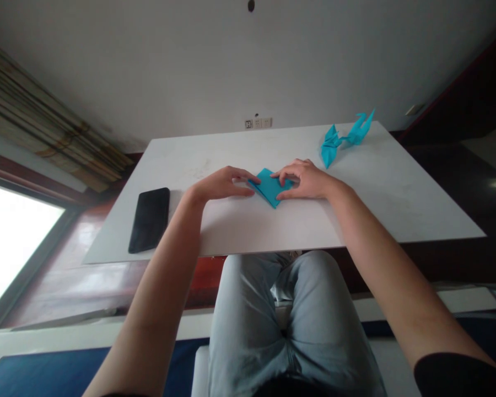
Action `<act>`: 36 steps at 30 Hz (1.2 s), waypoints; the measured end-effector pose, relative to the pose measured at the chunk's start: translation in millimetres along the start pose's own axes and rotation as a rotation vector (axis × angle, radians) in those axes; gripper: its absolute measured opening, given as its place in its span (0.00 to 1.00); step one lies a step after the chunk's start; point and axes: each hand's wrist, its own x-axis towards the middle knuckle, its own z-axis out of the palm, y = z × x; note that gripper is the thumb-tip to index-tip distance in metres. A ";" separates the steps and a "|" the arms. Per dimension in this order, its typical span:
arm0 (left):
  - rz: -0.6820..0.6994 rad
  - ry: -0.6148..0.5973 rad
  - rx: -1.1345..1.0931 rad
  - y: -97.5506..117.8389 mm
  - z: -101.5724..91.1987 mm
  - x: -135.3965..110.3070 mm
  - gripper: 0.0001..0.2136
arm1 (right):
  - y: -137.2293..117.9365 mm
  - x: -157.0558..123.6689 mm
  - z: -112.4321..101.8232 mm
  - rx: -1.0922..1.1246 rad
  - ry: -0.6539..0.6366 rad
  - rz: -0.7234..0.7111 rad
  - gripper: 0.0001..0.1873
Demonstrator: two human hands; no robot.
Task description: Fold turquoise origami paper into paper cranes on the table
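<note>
A piece of blue origami paper (268, 181), folded into a small diamond, lies on the white table between my hands. My left hand (223, 183) holds its left corner: the index fingertip rests on the paper and the thumb is at the edge just below. From the other side, my right hand (306, 179) grips the right part, with the index finger bent onto the top face and the thumb against the lower right edge. The paper's right corner is partly hidden under the right fingers.
Toward the back right of the white table (240, 226) are two blue folded-paper figures, a nearer one (330, 145) and a crane-like one (360, 130), touching or nearly so. A black phone (149, 219) lies at the left. Behind the table is a wall with sockets (258, 123).
</note>
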 end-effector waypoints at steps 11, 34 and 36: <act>-0.064 0.005 -0.035 9.0 8.2 3.5 0.20 | 4.3 -1.2 -4.4 -0.022 -0.076 0.014 0.25; 0.078 0.275 0.150 2.8 31.3 16.6 0.22 | 3.6 5.3 10.0 0.067 0.260 -0.012 0.17; 0.054 0.291 0.209 2.4 36.1 20.3 0.16 | 5.4 6.1 12.1 0.051 0.265 0.000 0.17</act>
